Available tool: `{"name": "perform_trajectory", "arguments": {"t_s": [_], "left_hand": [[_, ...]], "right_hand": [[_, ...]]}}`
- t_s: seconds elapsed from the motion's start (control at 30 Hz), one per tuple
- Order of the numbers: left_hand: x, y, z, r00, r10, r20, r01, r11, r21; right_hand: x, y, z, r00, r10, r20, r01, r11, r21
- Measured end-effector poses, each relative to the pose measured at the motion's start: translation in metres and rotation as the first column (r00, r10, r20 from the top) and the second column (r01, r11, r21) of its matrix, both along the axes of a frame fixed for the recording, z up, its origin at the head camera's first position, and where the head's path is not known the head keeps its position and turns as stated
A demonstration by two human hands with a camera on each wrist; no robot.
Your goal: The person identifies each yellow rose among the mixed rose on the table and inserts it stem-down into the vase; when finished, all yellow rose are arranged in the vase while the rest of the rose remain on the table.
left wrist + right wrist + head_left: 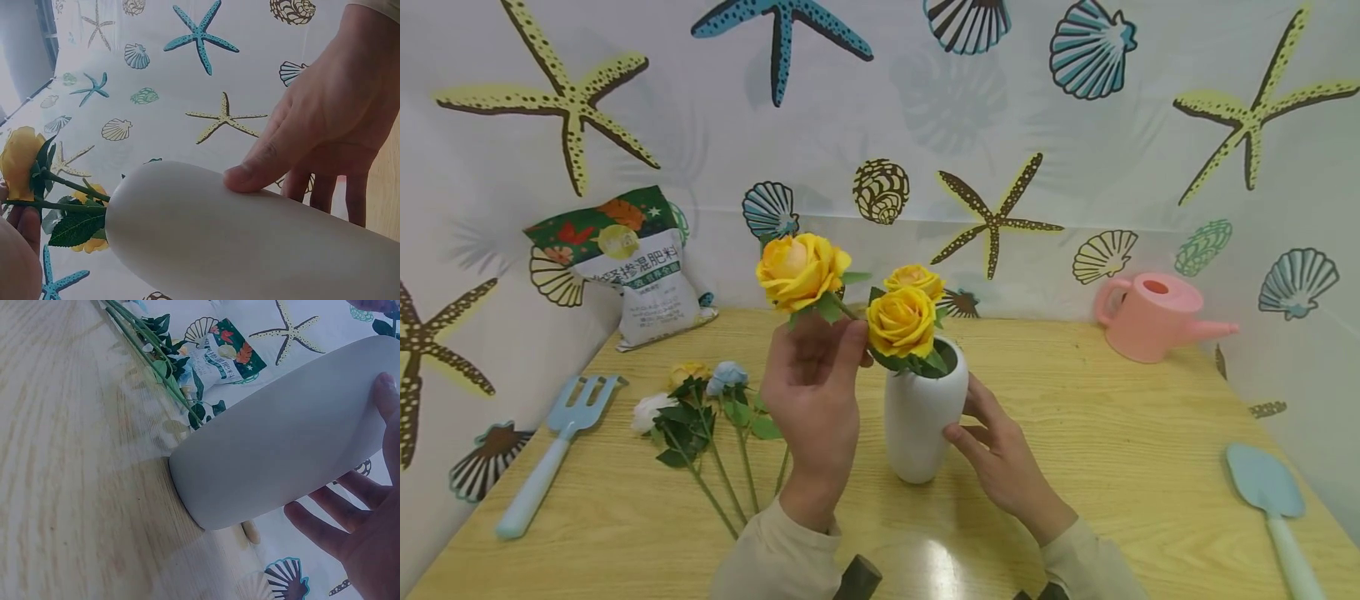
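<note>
A white vase (925,417) stands upright on the wooden table with yellow roses (902,321) at its mouth. My left hand (814,408) is raised beside the blooms and pinches the stem of another yellow rose (802,271), whose head leans left of the vase. In the left wrist view, two green stems (69,206) run to the vase's mouth. The right hand (1007,458) holds the vase from its right side, thumb on the near face; the right wrist view shows those fingers (331,522) around its body. The stems' lower ends are hidden inside the vase.
White, yellow and blue artificial flowers (688,408) lie left of the vase. A light blue hand fork (553,454) is at far left, a fertilizer bag (658,292) behind. At right are a pink watering can (1153,317) and a light blue trowel (1270,487). A patterned cloth hangs behind.
</note>
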State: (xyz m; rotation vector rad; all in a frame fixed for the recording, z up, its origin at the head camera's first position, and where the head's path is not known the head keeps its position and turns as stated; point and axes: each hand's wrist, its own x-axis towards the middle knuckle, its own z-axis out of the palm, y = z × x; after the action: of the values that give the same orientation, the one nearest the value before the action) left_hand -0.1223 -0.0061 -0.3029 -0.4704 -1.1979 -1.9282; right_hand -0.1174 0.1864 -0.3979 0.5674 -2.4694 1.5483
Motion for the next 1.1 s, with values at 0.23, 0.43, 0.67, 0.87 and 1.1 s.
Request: {"name": "perform_trajectory", "arguments": {"t_s": [0.23,0.43,0.67,0.87,1.1], "left_hand": [[-0.004,0.007,-0.003,0.999,0.022,-0.041,-0.024,0.998,-0.056],[-0.007,0.008,-0.007,0.998,-0.004,-0.056,-0.005,0.988,-0.154],[-0.013,0.003,-0.013,0.996,0.052,-0.075,-0.074,0.940,-0.332],[-0.013,-0.001,-0.015,0.995,0.094,-0.015,-0.091,0.901,-0.424],[-0.012,-0.002,-0.013,0.988,0.124,0.087,-0.064,0.863,-0.501]], "right_hand": [[0.000,-0.001,0.000,1.000,0.005,0.004,-0.005,1.000,-0.005],[0.000,-0.001,-0.001,1.000,0.010,-0.020,-0.010,1.000,-0.001],[0.000,0.000,-0.002,1.000,0.007,-0.027,-0.007,1.000,0.001],[0.000,0.001,-0.002,1.000,0.005,-0.024,-0.004,1.000,0.008],[0.000,0.000,-0.002,0.999,0.008,-0.036,-0.008,1.000,0.000]]}}
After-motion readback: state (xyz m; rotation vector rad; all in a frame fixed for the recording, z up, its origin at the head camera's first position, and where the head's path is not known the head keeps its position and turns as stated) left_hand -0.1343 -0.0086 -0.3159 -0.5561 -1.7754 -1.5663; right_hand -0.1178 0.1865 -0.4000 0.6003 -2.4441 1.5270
